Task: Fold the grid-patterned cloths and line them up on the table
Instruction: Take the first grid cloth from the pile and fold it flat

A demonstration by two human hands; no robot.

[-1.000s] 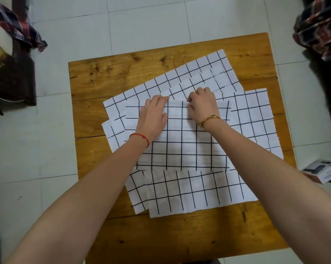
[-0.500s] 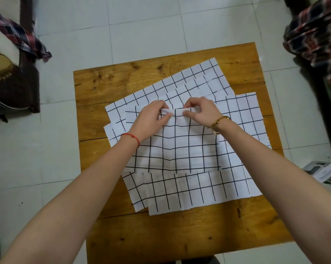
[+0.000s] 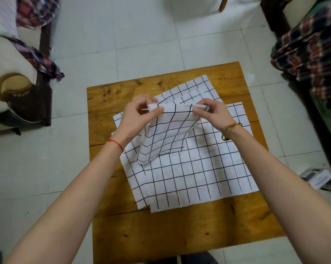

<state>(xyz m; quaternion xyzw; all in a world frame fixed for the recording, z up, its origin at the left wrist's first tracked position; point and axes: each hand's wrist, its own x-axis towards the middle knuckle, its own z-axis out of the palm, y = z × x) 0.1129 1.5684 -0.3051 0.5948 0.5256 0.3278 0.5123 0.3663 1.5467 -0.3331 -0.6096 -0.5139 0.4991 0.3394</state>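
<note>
The left hand [image 3: 135,119] pinches the far left corner of the top grid-patterned cloth [image 3: 166,138] and the right hand [image 3: 212,111] pinches its far right corner, so its far edge hangs lifted above the other grid cloths [image 3: 199,174] spread in a loose overlapping heap on the wooden table [image 3: 161,235]. This looks like the first fold just starting; next, both pinched corners should probably come toward the near edge and be matched squarely before pressing flat

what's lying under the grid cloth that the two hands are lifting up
Under the lifted cloth, pinched at its top edge by the left hand and right hand, more grid cloths lie overlapped on the wooden table. How many are stacked there is hidden by the overlap.
</note>
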